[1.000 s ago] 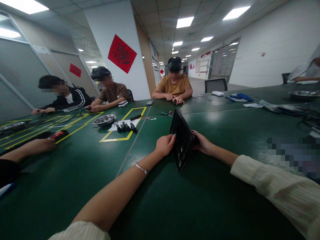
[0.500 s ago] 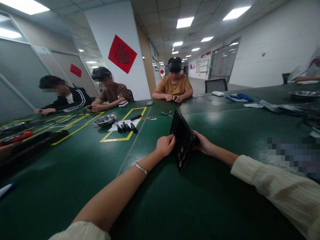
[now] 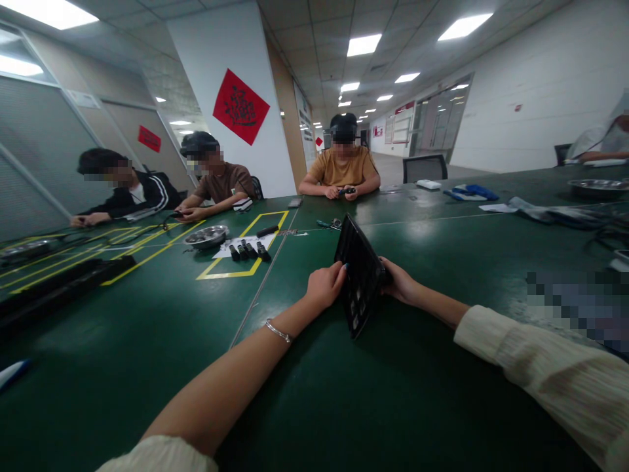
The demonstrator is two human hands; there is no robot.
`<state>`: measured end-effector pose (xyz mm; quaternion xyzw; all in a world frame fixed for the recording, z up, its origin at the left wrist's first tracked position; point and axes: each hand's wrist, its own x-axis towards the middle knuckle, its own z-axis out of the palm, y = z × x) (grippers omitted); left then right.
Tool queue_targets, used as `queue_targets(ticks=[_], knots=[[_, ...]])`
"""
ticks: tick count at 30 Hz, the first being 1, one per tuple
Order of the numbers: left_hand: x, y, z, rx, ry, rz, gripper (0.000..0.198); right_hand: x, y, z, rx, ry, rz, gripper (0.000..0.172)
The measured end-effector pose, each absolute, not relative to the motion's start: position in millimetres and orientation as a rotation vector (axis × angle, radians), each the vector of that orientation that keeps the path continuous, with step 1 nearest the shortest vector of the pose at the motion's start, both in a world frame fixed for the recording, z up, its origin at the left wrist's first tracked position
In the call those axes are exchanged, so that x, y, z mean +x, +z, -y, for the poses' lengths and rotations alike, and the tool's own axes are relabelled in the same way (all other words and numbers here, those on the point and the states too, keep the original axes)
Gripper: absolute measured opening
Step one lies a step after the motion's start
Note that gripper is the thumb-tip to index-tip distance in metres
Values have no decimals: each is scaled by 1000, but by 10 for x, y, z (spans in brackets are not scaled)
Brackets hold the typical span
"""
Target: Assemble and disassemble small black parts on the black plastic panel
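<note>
A black compartment tray (image 3: 357, 269) stands tilted on its edge on the green table (image 3: 344, 393), right in front of me. My left hand (image 3: 324, 286) grips its left side, fingers curled over the rim. Behind its right side, my right hand (image 3: 400, 282) holds it too, partly hidden by the tray. Small parts sit in some of the tray's cells.
Three people sit across the table handling small items. A metal bowl (image 3: 206, 236) and several black parts (image 3: 248, 250) lie inside a yellow-taped rectangle. Long black trays (image 3: 59, 285) lie at the left. Another metal bowl (image 3: 597, 187) and cables sit far right.
A neighbour's hand with a red-tipped item at the left edge has withdrawn out of view. My hands and the tray have barely moved.
</note>
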<state>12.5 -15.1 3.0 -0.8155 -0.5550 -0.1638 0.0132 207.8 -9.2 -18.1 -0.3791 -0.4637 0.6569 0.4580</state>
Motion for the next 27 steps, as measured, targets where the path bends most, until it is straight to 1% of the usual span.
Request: queue_targets(ticks=[3,6,8,13,16,21,27], knots=[[124,43,166,-2546,-475,1722,48,2071,-166,101,-945,1616,1118,19],[118,45,174,-2536,-453,1714,40,2063,-141,119,-953,1624,1094,17],[115,43,172,-2532,-447,1714,38,2060,-129,128,-949,1628,1102,17],[115,20,150,-2570,-479,1734,56,2059,-136,117,-950,1614,1122,17],[122,3,140,-2546,-493,1776,60,2064,-160,100,-951,1619,1109,17],[136,6,143,-2496,-519,1774,53,2079,-214,66,-917,1631,1118,19],[125,15,153,-2528,-461,1743,50,2102,-246,48,-907,1595,1223,26]])
